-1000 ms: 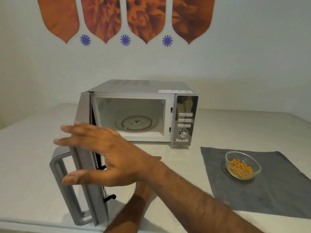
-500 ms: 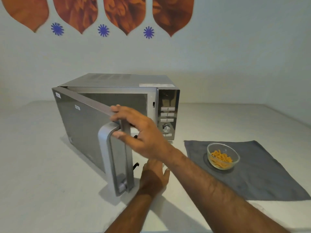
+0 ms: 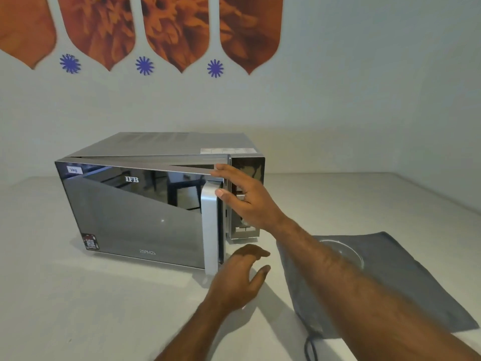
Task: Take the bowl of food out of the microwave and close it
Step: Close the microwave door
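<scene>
The silver microwave (image 3: 166, 144) stands on the white counter, its dark mirrored door (image 3: 135, 212) nearly shut with a narrow gap along the top right. My right hand (image 3: 244, 199) rests flat against the door's upper right corner beside the silver handle (image 3: 209, 230), fingers spread, gripping nothing. My left hand (image 3: 239, 274) hovers low over the counter in front of the door's lower right corner, fingers loose. The glass bowl (image 3: 348, 250) sits on the grey cloth (image 3: 406, 282); my right forearm hides most of it and the food.
The microwave's control panel (image 3: 247, 230) shows behind my right hand. A dark cord (image 3: 311, 347) lies by the cloth's near corner. The wall with orange decorations (image 3: 177, 29) stands behind the counter.
The door has swung from wide open to almost shut, pushed by my right hand. My left hand has stayed low in front of the microwave.
</scene>
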{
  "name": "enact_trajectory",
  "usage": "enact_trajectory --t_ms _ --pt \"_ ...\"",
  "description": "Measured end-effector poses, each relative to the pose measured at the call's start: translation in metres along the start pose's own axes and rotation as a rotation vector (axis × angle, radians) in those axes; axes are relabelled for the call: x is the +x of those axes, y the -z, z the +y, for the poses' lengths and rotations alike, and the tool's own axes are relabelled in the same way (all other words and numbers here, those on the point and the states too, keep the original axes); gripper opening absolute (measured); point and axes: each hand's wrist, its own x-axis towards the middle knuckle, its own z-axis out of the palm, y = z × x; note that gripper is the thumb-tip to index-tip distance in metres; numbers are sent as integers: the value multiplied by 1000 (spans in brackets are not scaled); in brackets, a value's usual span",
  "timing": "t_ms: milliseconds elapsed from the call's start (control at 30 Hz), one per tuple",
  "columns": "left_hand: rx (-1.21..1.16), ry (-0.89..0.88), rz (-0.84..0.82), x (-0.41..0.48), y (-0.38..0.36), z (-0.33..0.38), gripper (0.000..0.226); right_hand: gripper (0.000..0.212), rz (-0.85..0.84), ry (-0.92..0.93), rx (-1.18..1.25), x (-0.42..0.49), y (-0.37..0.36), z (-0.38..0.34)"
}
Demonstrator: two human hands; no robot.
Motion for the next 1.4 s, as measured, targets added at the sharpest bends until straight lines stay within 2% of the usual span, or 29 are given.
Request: enact_trajectory --t_ms 100,233,333,400,467,600,733,833,933,1100,1400 --pt "16 -119 92 4 22 -1 35 43 21 -14 -53 11 3 14" --pt "128 -340 452 29 65 -16 22 48 23 -15 -99 22 6 25" --pt "245 -275 637 64 109 -22 25 57 30 -8 -184 28 4 32" --pt "260 -189 669 87 136 -24 31 61 38 -19 -224 31 3 36" --pt "295 -102 561 109 161 -28 40 60 47 -18 -259 34 6 38" --pt "532 -40 139 144 194 -43 63 64 144 -50 -380 43 17 43" --pt "616 -39 -20 158 199 -53 70 77 86 -231 -473 58 30 48" --pt "650 -11 -60 164 197 -55 72 69 53 -263 -546 68 31 50" --pt "704 -14 -85 170 194 -55 68 62 117 -245 -585 75 29 48" --pt "676 -17 -114 177 195 -57 66 53 237 -237 -506 76 23 46" --pt "637 6 -56 180 193 -60 63 45 285 -281 -561 82 19 41"
